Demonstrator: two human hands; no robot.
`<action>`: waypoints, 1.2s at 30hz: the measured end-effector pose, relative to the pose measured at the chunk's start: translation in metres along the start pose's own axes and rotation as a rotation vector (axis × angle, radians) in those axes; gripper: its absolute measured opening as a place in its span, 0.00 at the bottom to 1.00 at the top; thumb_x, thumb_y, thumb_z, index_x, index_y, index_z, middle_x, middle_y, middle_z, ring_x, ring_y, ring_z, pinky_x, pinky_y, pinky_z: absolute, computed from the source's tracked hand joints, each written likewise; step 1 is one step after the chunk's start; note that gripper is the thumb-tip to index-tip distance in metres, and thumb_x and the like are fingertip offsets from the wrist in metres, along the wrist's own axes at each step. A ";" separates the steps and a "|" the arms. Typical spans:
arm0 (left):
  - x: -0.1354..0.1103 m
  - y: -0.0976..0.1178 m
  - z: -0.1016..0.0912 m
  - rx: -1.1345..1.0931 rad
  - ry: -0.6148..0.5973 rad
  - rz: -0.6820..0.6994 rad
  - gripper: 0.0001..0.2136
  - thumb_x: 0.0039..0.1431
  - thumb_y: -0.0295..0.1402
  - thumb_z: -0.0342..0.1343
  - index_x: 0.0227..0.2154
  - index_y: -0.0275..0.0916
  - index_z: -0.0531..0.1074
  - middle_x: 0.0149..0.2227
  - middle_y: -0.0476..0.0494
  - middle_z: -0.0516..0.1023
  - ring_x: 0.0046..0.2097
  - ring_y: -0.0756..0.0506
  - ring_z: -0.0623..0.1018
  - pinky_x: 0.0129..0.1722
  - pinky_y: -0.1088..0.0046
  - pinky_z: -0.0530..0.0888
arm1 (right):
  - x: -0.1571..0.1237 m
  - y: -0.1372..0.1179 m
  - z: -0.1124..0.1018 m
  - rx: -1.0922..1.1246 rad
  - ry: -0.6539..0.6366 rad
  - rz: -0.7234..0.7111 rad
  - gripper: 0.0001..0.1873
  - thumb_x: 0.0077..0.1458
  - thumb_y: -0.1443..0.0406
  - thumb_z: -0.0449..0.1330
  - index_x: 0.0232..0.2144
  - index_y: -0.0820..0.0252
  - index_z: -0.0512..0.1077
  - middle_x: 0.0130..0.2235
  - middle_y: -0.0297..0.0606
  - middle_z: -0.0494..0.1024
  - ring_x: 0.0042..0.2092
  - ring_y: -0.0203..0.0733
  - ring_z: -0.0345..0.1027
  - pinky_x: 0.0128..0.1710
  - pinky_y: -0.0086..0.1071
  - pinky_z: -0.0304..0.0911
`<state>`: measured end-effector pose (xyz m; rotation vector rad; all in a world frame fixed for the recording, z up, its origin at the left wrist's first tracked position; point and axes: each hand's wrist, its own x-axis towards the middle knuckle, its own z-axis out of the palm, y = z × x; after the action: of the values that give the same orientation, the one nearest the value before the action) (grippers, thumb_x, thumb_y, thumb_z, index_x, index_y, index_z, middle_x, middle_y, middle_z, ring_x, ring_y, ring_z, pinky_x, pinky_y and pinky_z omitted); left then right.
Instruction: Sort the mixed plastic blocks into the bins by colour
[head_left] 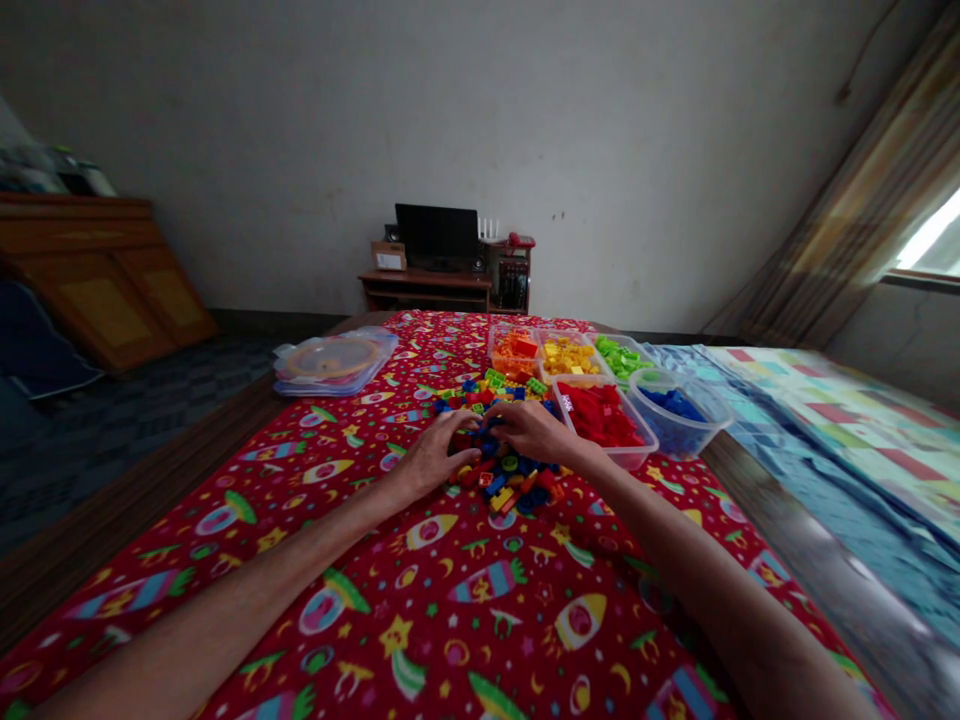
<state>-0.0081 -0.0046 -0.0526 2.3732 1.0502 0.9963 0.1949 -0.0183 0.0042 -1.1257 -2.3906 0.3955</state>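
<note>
A mixed pile of plastic building blocks (517,482) in red, blue, yellow, orange and green lies on the red patterned tablecloth (450,610). At the pile's left side is my left hand (435,455), its thumb and forefinger apart around some blocks, with no clear grip on any. My right hand (534,430) reaches in from the other side. Its fingers are bent down together among blue pieces between the hands; what they pinch is hidden. Just right of this hand stands a clear container of red blocks (604,415).
Behind the pile are tubs of orange blocks (516,350), yellow blocks (568,355) and green blocks (621,357). A round tub (694,430) with blue blocks stands near the table's right edge. Stacked clear lids (334,360) lie at the far left. A bed (825,430) adjoins the right side.
</note>
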 end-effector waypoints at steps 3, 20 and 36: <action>0.001 0.001 0.001 -0.052 0.029 -0.021 0.16 0.52 0.37 0.58 0.43 0.40 0.71 0.47 0.41 0.74 0.48 0.40 0.74 0.51 0.60 0.71 | 0.000 -0.004 0.002 0.028 -0.032 -0.036 0.12 0.53 0.72 0.57 0.40 0.63 0.75 0.31 0.36 0.77 0.31 0.34 0.65 0.31 0.25 0.54; 0.002 0.027 -0.006 -0.416 0.157 -0.333 0.23 0.52 0.52 0.55 0.40 0.37 0.76 0.36 0.45 0.80 0.39 0.43 0.77 0.37 0.71 0.72 | 0.000 -0.005 0.021 0.191 0.238 -0.211 0.15 0.57 0.71 0.54 0.44 0.59 0.74 0.41 0.39 0.79 0.40 0.37 0.72 0.38 0.24 0.61; -0.007 0.032 0.007 0.087 -0.204 0.449 0.17 0.64 0.39 0.49 0.54 0.43 0.67 0.55 0.41 0.71 0.60 0.42 0.65 0.60 0.59 0.62 | -0.046 0.067 -0.107 -0.485 0.637 0.306 0.14 0.56 0.68 0.51 0.38 0.62 0.76 0.36 0.44 0.79 0.35 0.41 0.71 0.35 0.30 0.59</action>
<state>0.0094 -0.0316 -0.0425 2.7814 0.5052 0.8316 0.3196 -0.0059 0.0521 -1.5477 -1.7830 -0.4268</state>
